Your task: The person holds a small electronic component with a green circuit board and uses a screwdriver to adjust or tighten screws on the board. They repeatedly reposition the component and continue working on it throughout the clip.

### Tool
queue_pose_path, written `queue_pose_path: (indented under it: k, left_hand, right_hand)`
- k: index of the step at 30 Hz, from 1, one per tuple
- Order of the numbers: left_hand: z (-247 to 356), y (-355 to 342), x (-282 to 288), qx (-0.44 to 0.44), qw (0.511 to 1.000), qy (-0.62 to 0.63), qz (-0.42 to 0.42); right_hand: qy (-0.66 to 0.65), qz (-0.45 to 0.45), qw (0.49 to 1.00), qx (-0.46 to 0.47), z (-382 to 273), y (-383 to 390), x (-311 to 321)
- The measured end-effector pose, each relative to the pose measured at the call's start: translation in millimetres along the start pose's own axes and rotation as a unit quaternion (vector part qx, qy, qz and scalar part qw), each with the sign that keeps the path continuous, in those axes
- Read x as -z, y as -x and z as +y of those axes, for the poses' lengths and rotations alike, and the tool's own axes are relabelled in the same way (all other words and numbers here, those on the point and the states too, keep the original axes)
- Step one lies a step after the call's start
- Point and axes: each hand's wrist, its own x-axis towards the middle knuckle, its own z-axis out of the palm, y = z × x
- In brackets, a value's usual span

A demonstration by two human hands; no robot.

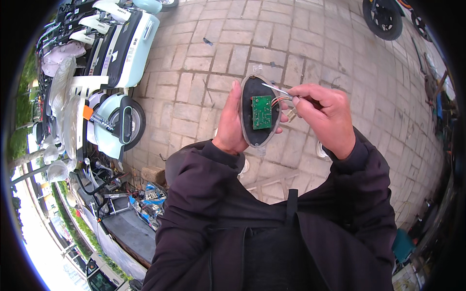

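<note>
The person is holding a shallow oval housing (249, 132) out in front of the body, above the ground; the left hand (230, 127) is cupping it from behind, the thumb lying up along the near rim and some fingertips showing past the opposite edge; the right hand (326, 115) is pinching a thin, pointed metal tool (274, 89) between thumb and forefinger, the other fingers curling in behind; the tip is hanging over the upper part of the housing.

From here the work is looking partway along: the housing is lying open, with its green circuit board (262, 113) uncovered inside; orange and pale wires (278, 99) are running from the board's right edge toward the pinching fingers, so they are seemingly still attached; nothing is closing the housing over; whether the board is loose or fixed, I'm not able to tell.

Below, grey-beige paving bricks (224, 54) are spreading across the yard; a pale blue electric scooter (110, 130) is standing at the left among others; a black tyre (383, 20) is showing at the upper right; blue-and-white crumpled sheeting (148, 202) is lying with scrap at the lower left; a car (101, 280) is sitting beyond it.
</note>
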Motion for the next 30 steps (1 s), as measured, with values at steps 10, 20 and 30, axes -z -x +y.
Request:
queue_pose_path:
  k: [10,20,30]
  left_hand:
    - [-11,-3,0,-0.008,0.996,-0.07,0.047]
    - [-7,-3,5,-0.014,0.99,-0.133,0.048]
    - [2,0,3,0.043,0.981,-0.175,0.067]
  right_hand:
    - [0.023,0.01,1.0,-0.015,1,0,0]
    - [0.037,-0.002,0.999,-0.034,0,1,4]
    - [0.14,0.007,0.988,0.07,5,-1,5]
